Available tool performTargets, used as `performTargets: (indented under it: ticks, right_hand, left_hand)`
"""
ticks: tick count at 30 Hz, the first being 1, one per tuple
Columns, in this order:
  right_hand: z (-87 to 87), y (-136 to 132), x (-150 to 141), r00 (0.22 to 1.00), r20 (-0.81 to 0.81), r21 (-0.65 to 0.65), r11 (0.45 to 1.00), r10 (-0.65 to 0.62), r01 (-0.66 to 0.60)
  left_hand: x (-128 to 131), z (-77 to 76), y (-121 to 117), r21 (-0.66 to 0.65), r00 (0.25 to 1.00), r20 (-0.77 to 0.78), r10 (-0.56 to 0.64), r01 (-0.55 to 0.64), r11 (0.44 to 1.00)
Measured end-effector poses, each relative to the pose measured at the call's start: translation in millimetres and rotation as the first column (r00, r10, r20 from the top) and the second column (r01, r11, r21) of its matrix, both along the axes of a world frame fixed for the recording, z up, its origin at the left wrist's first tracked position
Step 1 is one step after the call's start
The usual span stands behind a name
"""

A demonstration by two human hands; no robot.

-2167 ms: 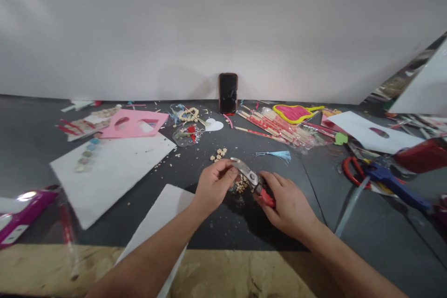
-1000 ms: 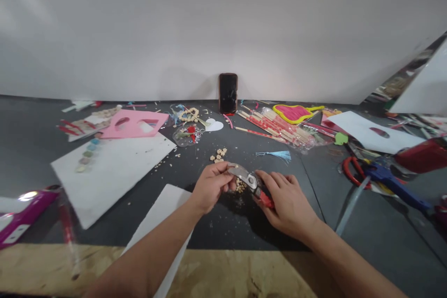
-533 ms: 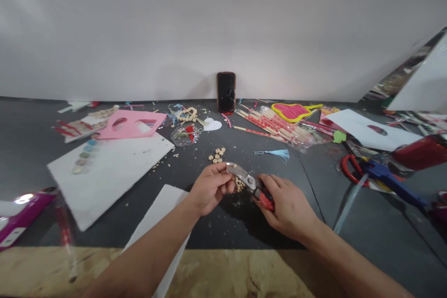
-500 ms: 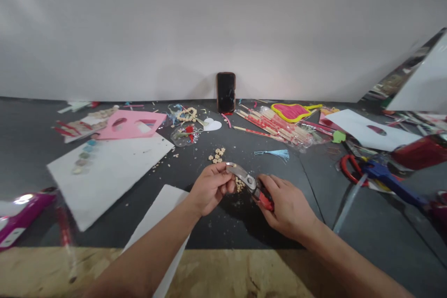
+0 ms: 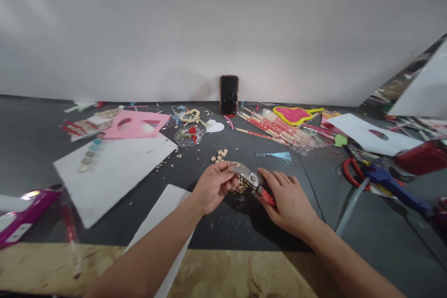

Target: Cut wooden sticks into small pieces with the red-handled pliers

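My right hand (image 5: 288, 198) is wrapped round the red handle of a pair of pruning shears (image 5: 252, 179), its curved metal jaws pointing left. My left hand (image 5: 213, 188) is closed in a pinch at the tip of the jaws. Whatever lies between its fingertips is too small and hidden to name. Under the shears lies a pile of small pale wooden pieces (image 5: 240, 187), partly covered by the tool and my fingers. Just beyond my left hand sit several small flower-shaped wooden pieces (image 5: 220, 155) in a cluster.
A phone (image 5: 229, 95) leans upright against the white wall. Bundled chopsticks (image 5: 275, 128) and a blue tassel (image 5: 277, 155) lie to the right, near blue-handled scissors (image 5: 394, 186). White sheets (image 5: 115, 172) and pink card (image 5: 139, 123) lie left. A purple hot glue gun (image 5: 30, 214) stands at the left edge.
The left fingertips and shears' jaws dipped slightly between the oldest frame and the one after, and the lower left fingers curl more visibly. Since then the hands have barely moved; the view shifts slightly.
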State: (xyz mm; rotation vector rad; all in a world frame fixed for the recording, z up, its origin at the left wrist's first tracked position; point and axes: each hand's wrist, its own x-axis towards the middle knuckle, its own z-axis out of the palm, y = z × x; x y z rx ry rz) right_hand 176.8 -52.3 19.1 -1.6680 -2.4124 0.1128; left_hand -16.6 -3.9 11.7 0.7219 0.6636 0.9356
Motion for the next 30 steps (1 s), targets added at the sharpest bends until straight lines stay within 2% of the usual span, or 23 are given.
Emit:
performTargets:
  ticks: [4,11,18,24,30]
  right_hand:
    - [-2.1,5,10,1.0,0.002,0.015,1.0,-0.018,0.018]
    - [-7.1,14,24,0.983,-0.014,0.039,0.982,-0.183,0.184]
    - [-13.1,19,28,0.971,0.043,0.076,0.969,-0.237,0.233]
    - [-15.6,17,19,0.956,0.073,0.121,0.954,-0.284,0.275]
    - [-10.8,9,12,0.957,0.107,0.194,0.95,-0.27,0.246]
  left_hand:
    - [-1,2.8,2,0.029,0.997,-0.022,0.072,-0.071,0.997]
    - [-1,1.1,5,0.063,0.995,-0.055,0.088,-0.085,0.994]
    - [-1,-2.9,6,0.073,0.992,-0.063,0.111,-0.106,0.992]
    - [0,-2.1,5,0.066,0.988,-0.088,0.13,-0.125,0.99]
    - [2,-0.6,5,0.099,0.989,-0.076,0.123,-0.116,0.988]
